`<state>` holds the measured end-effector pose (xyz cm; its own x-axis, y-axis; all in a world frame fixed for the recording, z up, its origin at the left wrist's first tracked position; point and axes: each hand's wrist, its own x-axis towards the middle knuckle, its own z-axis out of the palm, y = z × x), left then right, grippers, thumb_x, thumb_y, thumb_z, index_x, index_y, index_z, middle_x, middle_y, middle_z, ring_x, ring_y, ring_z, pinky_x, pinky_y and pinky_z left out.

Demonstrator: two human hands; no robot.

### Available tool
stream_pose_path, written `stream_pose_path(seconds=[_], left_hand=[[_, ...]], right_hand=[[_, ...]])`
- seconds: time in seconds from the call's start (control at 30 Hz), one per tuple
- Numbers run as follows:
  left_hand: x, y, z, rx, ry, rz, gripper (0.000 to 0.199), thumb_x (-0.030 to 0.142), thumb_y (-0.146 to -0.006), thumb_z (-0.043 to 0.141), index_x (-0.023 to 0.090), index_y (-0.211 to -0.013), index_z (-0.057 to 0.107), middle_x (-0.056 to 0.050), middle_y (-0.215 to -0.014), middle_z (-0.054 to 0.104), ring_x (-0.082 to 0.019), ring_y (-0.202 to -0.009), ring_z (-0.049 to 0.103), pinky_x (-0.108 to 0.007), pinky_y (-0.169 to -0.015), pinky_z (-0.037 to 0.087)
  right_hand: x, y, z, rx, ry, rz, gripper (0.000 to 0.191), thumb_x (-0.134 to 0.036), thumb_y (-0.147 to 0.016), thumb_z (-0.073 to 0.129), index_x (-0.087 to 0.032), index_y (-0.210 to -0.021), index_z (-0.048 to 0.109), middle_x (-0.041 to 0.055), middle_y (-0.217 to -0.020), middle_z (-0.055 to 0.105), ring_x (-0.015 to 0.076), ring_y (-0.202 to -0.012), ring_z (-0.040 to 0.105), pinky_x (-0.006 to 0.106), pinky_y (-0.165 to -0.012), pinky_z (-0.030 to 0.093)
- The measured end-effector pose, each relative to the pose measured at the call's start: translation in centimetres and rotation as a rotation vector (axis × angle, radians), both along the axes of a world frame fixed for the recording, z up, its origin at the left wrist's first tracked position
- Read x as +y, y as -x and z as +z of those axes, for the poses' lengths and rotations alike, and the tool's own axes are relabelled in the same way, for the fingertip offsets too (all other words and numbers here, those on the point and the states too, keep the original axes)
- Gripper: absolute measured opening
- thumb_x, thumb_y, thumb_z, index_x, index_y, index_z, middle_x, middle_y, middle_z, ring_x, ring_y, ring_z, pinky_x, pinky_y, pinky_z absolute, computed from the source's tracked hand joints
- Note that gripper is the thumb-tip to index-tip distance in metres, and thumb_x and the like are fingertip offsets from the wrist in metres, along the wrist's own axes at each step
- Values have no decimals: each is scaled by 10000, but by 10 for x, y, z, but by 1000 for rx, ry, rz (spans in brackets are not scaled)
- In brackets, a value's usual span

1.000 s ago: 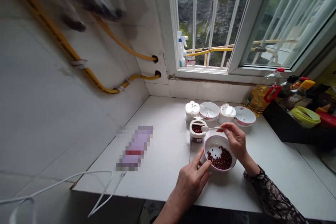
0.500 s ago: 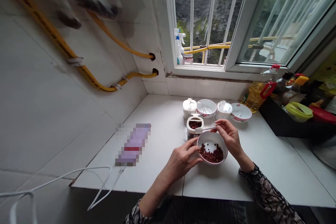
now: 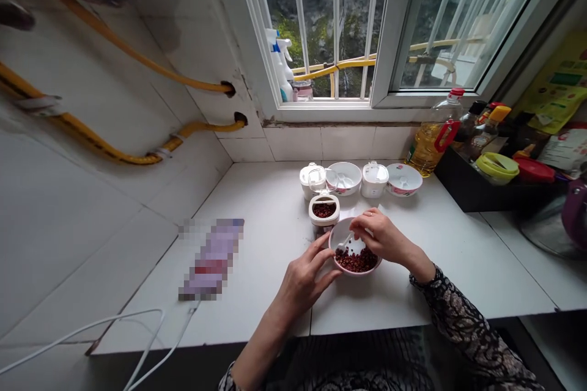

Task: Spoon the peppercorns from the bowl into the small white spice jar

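Note:
A white bowl [image 3: 340,233] with dark red peppercorns [image 3: 360,261] in its lower part stands on the counter. My left hand [image 3: 306,278] grips its left rim, thumb and fingers around the side. In my right hand [image 3: 383,236] is a small white spoon [image 3: 343,244], pinched by its handle. The spoon's tip is down in the bowl at the edge of the peppercorns. Just behind the bowl stands a seasoning jar [image 3: 324,212], its lid raised, with more dark red peppercorns inside.
Two white lidded jars [image 3: 375,181] and two bowls [image 3: 404,179] line the back of the counter [image 3: 257,244]. An oil bottle [image 3: 427,149] and a black box [image 3: 463,186] of condiments stand right. A blurred purple object [image 3: 213,259] with a white cable [image 3: 183,330] lies left.
My right hand has lowered the spoon from over the jar's near edge into the bowl. My left hand still holds the bowl. The view has shifted to the right.

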<state>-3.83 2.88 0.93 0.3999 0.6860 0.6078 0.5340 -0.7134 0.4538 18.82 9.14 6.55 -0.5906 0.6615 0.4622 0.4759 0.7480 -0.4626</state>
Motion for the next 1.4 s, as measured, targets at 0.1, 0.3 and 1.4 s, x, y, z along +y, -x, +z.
stream_pose_path(seconds=[0.1, 0.3, 1.4], left_hand=[[0, 0, -2, 4, 12, 4, 191, 247, -934, 588, 211, -1117, 546, -160, -1397, 541, -250, -1218, 601, -350, -863, 598], [0, 1, -5, 0, 6, 9, 179, 257, -936, 587, 210, -1103, 546, -157, -1396, 544, -244, -1191, 620, -332, -829, 605], [1, -1, -4, -11, -1, 20, 143, 293, -944, 564, 212, -1060, 545, -158, -1354, 583, -161, -843, 710, -264, -646, 602]], right_hand=[[-4, 2, 5, 60, 133, 26, 173, -114, -909, 514, -205, -814, 628, -6, -659, 713, 165, -679, 639, 360, -837, 463], [-1, 2, 3, 212, 377, -61, 180, -109, -808, 525, -199, -700, 638, -34, -548, 681, 141, -574, 609, 352, -851, 477], [10, 0, -11, 295, 256, -234, 179, -135, -756, 522, -216, -664, 652, -31, -525, 688, 165, -613, 621, 387, -930, 438]])
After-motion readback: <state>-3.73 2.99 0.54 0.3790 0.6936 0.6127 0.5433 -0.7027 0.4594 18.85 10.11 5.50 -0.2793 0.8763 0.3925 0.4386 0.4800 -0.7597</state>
